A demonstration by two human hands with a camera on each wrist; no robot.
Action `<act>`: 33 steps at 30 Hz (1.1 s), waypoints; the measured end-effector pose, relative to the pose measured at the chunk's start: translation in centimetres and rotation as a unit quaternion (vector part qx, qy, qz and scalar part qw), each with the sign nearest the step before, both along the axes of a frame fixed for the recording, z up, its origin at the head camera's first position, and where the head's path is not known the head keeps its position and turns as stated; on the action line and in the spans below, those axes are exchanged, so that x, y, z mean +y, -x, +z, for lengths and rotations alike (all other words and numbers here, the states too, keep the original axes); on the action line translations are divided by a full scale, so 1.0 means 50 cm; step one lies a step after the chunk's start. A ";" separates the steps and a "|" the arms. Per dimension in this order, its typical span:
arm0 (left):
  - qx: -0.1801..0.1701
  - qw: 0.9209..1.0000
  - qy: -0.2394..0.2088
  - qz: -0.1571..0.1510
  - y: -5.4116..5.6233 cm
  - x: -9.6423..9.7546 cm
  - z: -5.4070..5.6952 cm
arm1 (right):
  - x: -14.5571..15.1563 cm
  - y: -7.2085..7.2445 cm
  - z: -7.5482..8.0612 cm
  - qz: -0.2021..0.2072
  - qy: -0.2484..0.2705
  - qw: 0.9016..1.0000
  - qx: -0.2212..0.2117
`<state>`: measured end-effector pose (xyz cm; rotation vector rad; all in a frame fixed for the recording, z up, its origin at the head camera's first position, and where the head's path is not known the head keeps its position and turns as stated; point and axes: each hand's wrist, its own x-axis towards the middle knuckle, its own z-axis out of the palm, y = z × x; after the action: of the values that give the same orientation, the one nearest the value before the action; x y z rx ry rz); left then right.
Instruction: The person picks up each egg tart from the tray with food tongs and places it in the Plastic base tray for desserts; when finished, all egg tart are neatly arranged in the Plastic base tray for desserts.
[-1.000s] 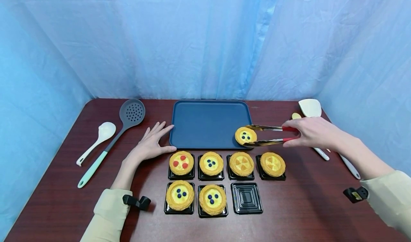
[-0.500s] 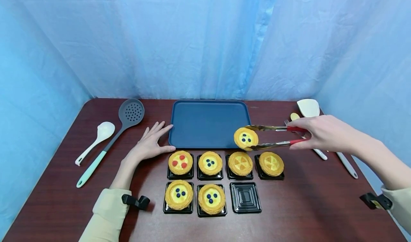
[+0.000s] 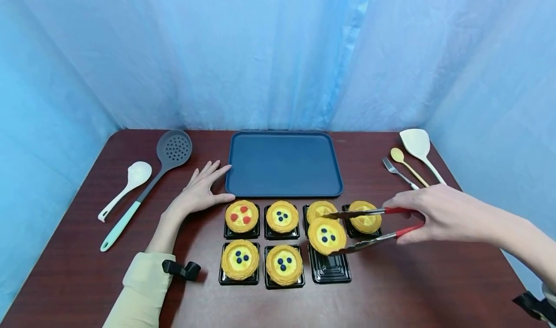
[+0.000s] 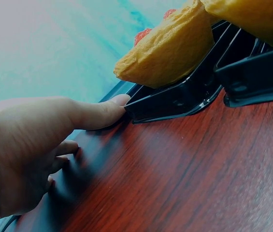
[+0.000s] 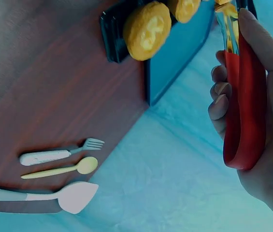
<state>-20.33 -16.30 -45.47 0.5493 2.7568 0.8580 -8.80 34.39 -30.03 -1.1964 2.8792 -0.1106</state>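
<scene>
In the head view my right hand [image 3: 438, 214] grips red-handled tongs [image 3: 401, 232], whose tips clasp an egg tart with blueberries [image 3: 326, 236]. That tart hangs over the far part of a black square plastic tray [image 3: 330, 270] and overlaps an orange-topped tart [image 3: 320, 208] behind it. The red handles [image 5: 245, 111] lie within my curled fingers in the right wrist view. My left hand [image 3: 197, 192] is spread with its fingers straight, at the left edge of the blue baking tray [image 3: 284, 166]. Its thumb [image 4: 105, 112] touches or nearly touches the black holder under the strawberry tart [image 4: 165, 53].
Several more tarts sit in black holders, including a strawberry one [image 3: 242, 217] and a blueberry one [image 3: 284, 265]. A slotted skimmer [image 3: 173, 148] and a white ladle [image 3: 139, 173] lie left. A fork [image 3: 393, 167], yellow spoon [image 3: 397, 155] and white spatula [image 3: 416, 142] lie right.
The tongs have carried the blueberry tart from the blue tray's front right corner toward me, over the black holders. My left hand has stayed by the tray's left edge.
</scene>
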 end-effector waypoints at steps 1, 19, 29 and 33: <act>0.000 1.000 0.000 0.000 0.000 -0.001 0.001 | 0.001 -0.004 -0.004 0.005 0.001 1.000 -0.002; -0.003 1.000 0.001 0.001 0.000 0.001 0.003 | 0.003 -0.022 -0.050 0.043 -0.008 0.999 -0.019; 0.001 1.000 0.007 -0.001 0.001 -0.001 0.002 | 0.000 -0.021 -0.048 0.031 -0.024 0.999 -0.020; -0.001 1.000 0.005 -0.001 0.001 -0.002 0.002 | 0.000 -0.020 -0.050 0.028 -0.028 0.999 -0.024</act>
<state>-20.36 -16.41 -45.37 0.5493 2.7577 0.8426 -7.79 34.38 -32.51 -1.2450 2.7853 -0.0578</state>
